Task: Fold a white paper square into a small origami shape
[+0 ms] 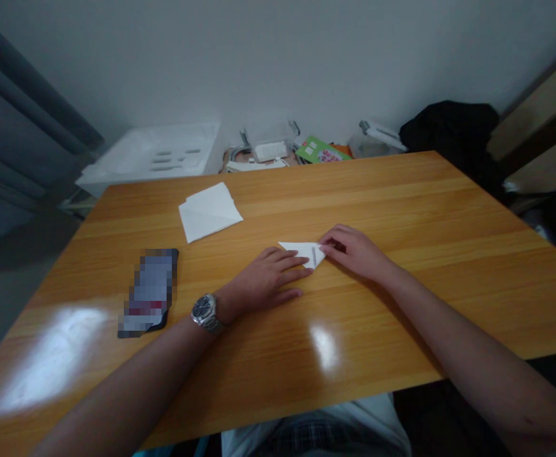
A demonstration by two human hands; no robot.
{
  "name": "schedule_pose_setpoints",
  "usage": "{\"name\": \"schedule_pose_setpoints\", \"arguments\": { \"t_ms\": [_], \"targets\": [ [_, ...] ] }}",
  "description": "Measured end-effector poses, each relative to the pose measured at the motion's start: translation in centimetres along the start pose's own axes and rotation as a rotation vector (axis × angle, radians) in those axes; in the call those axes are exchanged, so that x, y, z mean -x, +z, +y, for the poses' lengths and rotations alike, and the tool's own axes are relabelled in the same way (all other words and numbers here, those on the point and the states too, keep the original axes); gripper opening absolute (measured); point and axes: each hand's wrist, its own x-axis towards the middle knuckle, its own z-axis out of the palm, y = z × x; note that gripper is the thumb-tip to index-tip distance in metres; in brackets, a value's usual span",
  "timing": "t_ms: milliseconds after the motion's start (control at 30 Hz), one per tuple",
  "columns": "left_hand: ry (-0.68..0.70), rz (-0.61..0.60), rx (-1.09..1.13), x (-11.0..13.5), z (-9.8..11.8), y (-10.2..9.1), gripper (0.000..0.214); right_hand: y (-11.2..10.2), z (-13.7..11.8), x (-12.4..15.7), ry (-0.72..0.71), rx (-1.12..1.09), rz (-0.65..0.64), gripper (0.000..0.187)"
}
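The right hand [354, 251] has its thumb and pointing finger close together, pinching the right end of a small folded white paper [309, 248]. The gap between those two fingers is narrow, and the other fingers of that hand are curled. The left hand [275, 277] isn't pinching; it lies flat, with its fingers a bit spread, and some of the fingertips rest on the paper. The paper is on the table [383, 190], in front of the person, between the two hands. Its long way goes from side to side, with one thin tip poking out to the left, past the left hand's fingers, and a shorter corner pointing back toward the person. So the paper lies to the left of the right hand's pinch. Both hands touch it, so neither one is nearer. The left fingers hide part of it, so I can't see all its folds. Farther out, the left wrist wears a silver watch [204, 309]. A phone [154, 285] lies left of that, and some flat white sheets [210, 212] lie farther back.
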Motion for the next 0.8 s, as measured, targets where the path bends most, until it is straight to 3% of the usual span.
{"name": "schedule_pose_setpoints", "arguments": {
  "t_ms": [300, 800],
  "targets": [
    [-0.004, -0.009, -0.004, -0.2, 0.3, -0.2, 0.053, 1.3, -0.4, -0.4, 0.096, 0.117, 0.093, 0.008],
    [-0.015, 0.040, 0.032, -0.1, 0.3, -0.1, 0.053, 2.3, -0.2, -0.7, 0.103, 0.201, 0.150, 0.014]
  ]
}}
